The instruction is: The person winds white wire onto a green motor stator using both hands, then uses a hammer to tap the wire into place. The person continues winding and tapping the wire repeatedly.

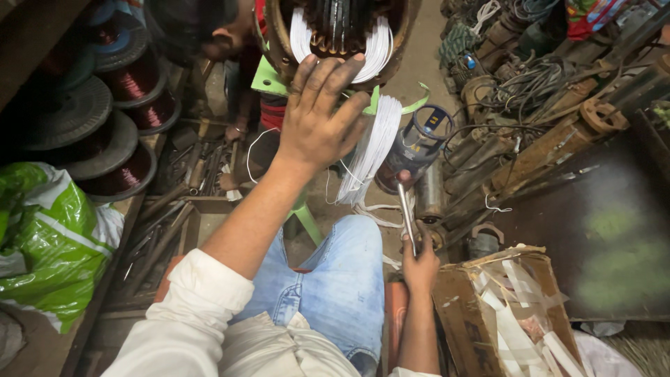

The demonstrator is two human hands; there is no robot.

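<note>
Rusty metal stator (335,35), white plastic sleeving (370,150), shiny steel rod (407,216), glossy copper-wire spools (132,80), torn cardboard box (474,307)

A cramped, dim workshop seen from above. At nine to eleven o'clock, spools of copper wire (125,80) are stacked on a wooden shelf (91,307), above a green plastic bag (49,237). At two o'clock lies a heap of rusty metal parts and cables (537,91). A dark metal sheet (600,230) lies at four o'clock, and the bare dusty concrete floor (422,52) shows at twelve.
</note>
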